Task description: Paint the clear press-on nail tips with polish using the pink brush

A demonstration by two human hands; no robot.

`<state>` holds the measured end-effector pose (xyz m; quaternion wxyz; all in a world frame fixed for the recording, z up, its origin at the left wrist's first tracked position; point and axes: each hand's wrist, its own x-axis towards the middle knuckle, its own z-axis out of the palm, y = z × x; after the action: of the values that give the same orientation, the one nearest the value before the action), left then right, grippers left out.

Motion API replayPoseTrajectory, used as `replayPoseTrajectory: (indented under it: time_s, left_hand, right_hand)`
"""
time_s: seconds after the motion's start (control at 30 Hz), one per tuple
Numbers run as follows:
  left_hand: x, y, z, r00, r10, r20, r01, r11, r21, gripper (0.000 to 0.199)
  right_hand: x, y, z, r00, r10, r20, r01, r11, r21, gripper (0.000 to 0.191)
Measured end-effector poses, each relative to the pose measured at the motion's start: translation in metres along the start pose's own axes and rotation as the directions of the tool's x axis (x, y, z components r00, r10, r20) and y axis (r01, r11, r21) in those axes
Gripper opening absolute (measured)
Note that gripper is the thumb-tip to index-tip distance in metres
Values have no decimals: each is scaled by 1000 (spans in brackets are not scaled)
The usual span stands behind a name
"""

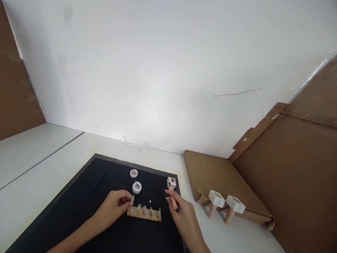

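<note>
My left hand (117,205) pinches a small clear false nail tip (132,199) just above the left end of a tan strip (147,217). Several similar clear tips (144,210) stand in a row along that strip. In my right hand (184,212) is the pink cylindrical cap (172,201) of what looks like a nail polish bottle. Right beyond the cap sits a small white square bottle (171,182) with a dark red round mark; I cannot tell whether the two are joined. An uncapped white jar (136,188) with greyish contents lies ahead of my left hand.
A round printed lid (133,173) lies behind the jar on the black mat (105,182). Two white square bottles (216,198) with pink caps rest to the right, against a flat cardboard box (218,172). A white wall (147,77) rises behind; brown cardboard (297,158) bounds the right.
</note>
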<state>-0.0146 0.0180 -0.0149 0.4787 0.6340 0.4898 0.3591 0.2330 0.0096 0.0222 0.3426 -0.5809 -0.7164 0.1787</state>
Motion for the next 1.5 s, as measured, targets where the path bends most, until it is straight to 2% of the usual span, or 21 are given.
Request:
replayPoseTrajectory:
  time_s: [0.3, 0.5, 0.73, 1.13, 1.5]
  left_hand:
    - [2, -2, 0, 999, 26, -18, -24, 991, 135, 14]
    - [1, 1, -1, 1000, 14, -8, -12, 986, 164, 15]
    - [1, 1, -2, 1000, -5, 14, 3, 986, 167, 16]
    - [1, 2, -2, 999, -21, 33, 13, 975, 220, 12]
    - [5, -7, 0, 997, -42, 61, 24, 963, 269, 8]
  right_hand:
    - [1, 3, 1, 998, -22, -60, 13, 991, -136, 30]
    - [-1, 10, 1, 999, -31, -35, 23, 974, -226, 39]
    - [2, 13, 2, 999, -36, -34, 23, 947, -321, 33]
    - [2, 7, 0, 993, -89, -76, 63, 955, -291, 32]
    - [1, 12, 1, 988, -97, -122, 58, 955, -292, 32]
